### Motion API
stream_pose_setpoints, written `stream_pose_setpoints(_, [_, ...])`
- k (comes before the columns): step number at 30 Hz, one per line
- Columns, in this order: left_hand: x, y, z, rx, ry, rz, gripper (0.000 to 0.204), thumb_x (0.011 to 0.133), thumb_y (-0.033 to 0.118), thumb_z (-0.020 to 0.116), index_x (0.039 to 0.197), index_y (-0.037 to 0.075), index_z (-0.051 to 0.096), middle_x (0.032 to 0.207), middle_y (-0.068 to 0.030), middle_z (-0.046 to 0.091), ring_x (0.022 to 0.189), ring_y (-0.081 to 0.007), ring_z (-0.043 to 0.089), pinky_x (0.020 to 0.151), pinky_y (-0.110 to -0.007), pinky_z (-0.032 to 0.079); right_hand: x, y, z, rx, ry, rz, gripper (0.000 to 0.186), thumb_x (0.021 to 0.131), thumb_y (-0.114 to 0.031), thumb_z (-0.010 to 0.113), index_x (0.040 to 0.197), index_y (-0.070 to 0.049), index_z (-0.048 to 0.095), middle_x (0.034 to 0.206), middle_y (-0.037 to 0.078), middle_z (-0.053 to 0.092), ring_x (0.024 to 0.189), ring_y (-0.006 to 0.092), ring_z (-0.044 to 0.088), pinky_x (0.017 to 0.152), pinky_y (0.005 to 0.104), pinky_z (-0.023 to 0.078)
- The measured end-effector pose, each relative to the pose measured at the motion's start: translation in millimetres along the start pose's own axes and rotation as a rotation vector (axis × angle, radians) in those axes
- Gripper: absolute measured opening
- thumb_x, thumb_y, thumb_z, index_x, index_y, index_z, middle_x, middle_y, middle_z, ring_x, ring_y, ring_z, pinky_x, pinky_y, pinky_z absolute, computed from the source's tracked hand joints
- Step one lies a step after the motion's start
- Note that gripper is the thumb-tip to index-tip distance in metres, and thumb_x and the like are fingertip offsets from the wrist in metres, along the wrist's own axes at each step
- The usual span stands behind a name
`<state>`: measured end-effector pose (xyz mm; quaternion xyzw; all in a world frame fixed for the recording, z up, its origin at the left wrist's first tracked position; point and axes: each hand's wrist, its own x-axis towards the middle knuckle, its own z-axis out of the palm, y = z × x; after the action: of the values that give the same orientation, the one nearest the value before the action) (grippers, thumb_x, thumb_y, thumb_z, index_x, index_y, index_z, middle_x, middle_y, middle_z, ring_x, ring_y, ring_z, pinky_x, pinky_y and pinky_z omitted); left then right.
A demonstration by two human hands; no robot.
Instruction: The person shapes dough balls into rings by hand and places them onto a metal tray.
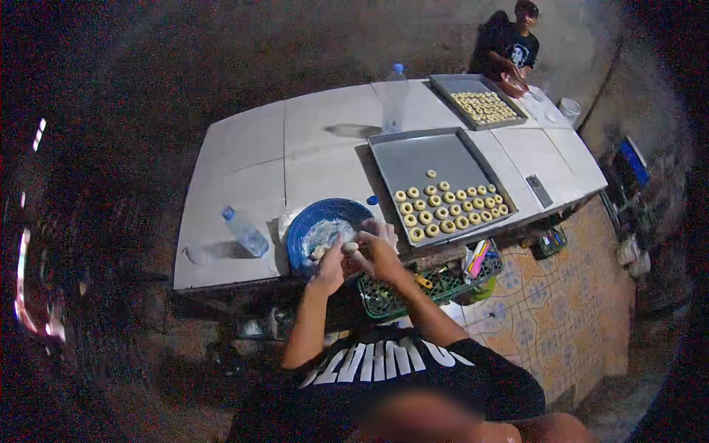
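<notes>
Just over the near rim of a blue basin (297, 235), a small pale piece of dough (350, 247) is pinched between the fingers of my left hand (331, 266) and my right hand (380, 256). Whether it has a hole is too small to tell. White flour (326, 235) covers the inside of the basin, and more dough seems to lie in it near my left fingers. Right of the basin, a large metal tray (417, 159) bears rows of dough rings (443, 213) over its near part; its far part shows bare metal.
Clear plastic bottles stand left of the basin (247, 235) and beyond the tray (395, 100). A phone (539, 190) lies to the right. At the far end, a co-worker (515, 48) has hands beside another filled tray (473, 103). Green crates (377, 295) sit below the table edge.
</notes>
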<state>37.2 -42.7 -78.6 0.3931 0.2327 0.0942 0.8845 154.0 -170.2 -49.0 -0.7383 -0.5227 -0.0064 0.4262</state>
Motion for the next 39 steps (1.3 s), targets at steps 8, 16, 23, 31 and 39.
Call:
stream_pose_setpoints(8, [8,-11,-15,0.199,0.087,-0.025,0.063,0.102,0.059,0.038,0.124,0.006,0.064,0.127,-0.0156,0.062,0.117,-0.0237,0.058,0.105,-0.042,0.041,-5,16,10,-0.417,-0.166,0.179,0.04,0.081,-0.027,0.075,0.115,-0.008,0.065,0.136,0.026,0.046,0.128,0.0459,0.039,0.099,0.0621,0.038])
stream_pose_setpoints(16, [-11,-30,17,0.071,0.247,-0.028,0.079,0.098,0.069,0.034,0.129,0.001,0.058,0.125,-0.0148,0.063,0.106,-0.0224,0.063,0.097,-0.04,0.048,-22,21,-9,-0.227,-0.106,0.16,0.031,0.081,-0.032,0.074,0.107,-0.015,0.071,0.128,0.018,0.054,0.12,0.0426,0.043,0.094,0.0588,0.038])
stream_pose_setpoints(23, [-13,-68,20,-0.028,0.372,0.204,0.087,0.094,0.075,0.034,0.137,0.001,0.053,0.132,-0.0178,0.059,0.111,-0.0251,0.063,0.1,-0.041,0.047,-16,33,-13,0.401,-0.061,0.013,0.029,0.081,-0.026,0.078,0.09,-0.002,0.067,0.108,0.021,0.061,0.106,0.0379,0.053,0.089,0.0469,0.043])
stream_pose_setpoints(31, [-53,-50,30,0.083,0.447,0.426,0.077,0.099,0.066,0.037,0.14,0.002,0.05,0.139,-0.0161,0.057,0.119,-0.0261,0.061,0.104,-0.043,0.046,-6,17,-16,0.072,-0.277,-0.04,0.037,0.089,-0.03,0.072,0.102,0.003,0.065,0.118,0.024,0.058,0.1,0.0441,0.061,0.091,0.0462,0.048])
stream_pose_setpoints(39, [-58,-15,79,-0.094,0.229,0.374,0.076,0.103,0.062,0.03,0.141,-0.001,0.043,0.119,-0.0142,0.063,0.114,-0.0234,0.059,0.104,-0.039,0.044,9,14,-38,0.223,-0.172,-0.144,0.036,0.083,-0.021,0.075,0.106,0.003,0.062,0.115,0.021,0.056,0.108,0.0353,0.054,0.095,0.0426,0.044])
